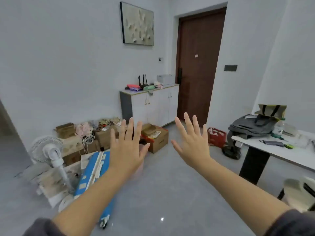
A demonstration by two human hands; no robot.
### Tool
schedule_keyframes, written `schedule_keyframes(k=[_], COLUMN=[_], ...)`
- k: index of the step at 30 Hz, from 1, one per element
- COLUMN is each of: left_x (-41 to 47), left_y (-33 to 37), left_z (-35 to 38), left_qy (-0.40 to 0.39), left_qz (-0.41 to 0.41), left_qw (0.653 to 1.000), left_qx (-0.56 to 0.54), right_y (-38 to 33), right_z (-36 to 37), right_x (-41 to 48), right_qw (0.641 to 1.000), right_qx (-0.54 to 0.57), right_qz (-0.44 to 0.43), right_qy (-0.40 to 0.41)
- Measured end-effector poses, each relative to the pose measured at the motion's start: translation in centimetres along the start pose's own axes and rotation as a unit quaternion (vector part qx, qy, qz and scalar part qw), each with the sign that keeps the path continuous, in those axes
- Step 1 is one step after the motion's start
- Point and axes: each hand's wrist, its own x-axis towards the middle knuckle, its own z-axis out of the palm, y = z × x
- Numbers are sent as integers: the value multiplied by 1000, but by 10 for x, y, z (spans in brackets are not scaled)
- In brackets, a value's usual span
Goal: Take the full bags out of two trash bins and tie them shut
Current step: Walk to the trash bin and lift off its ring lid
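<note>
Both my arms stretch out in front of me over the grey floor. My left hand is held up with its back toward me, fingers spread and straight, holding nothing. My right hand is raised the same way a little to the right, fingers spread, also holding nothing. A red bin with paper scraps showing at its top stands on the floor by the door. A black bag lies on the floor under the table's left end. I cannot make out any other trash bin.
Cardboard boxes, a white fan and a blue flat box crowd the floor at left. A white cabinet stands beside a brown door. A white table with a grey backpack sits at right, with a chair below it.
</note>
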Motion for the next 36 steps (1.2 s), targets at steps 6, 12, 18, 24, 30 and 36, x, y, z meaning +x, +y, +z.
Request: schedule_keyframes(k=[6,12,18,24,30,36], left_x=[-106,-215,-322,-397,-480,-577], left_y=[15,31,31,4,-57,-138], left_z=[56,85,84,56,16,-34], left_qy=[-87,-208,-321,-363,-381,-388], left_qz=[-51,-104,-195,-267,-294,-337], left_qw=[995,973,927,893,877,858], left_qx=[18,-9,-19,-18,-10,-17], right_y=[5,-10,-51,-115,-208,-330], right_z=[68,123,139,132,122,96], right_x=[-92,-176,-234,-266,-316,-385], right_qw=[990,959,921,896,864,856], right_qx=[3,8,0,16,23,41], right_qz=[-36,-76,-160,-239,-304,-310], right_qy=[-135,-273,-356,-374,-402,-412])
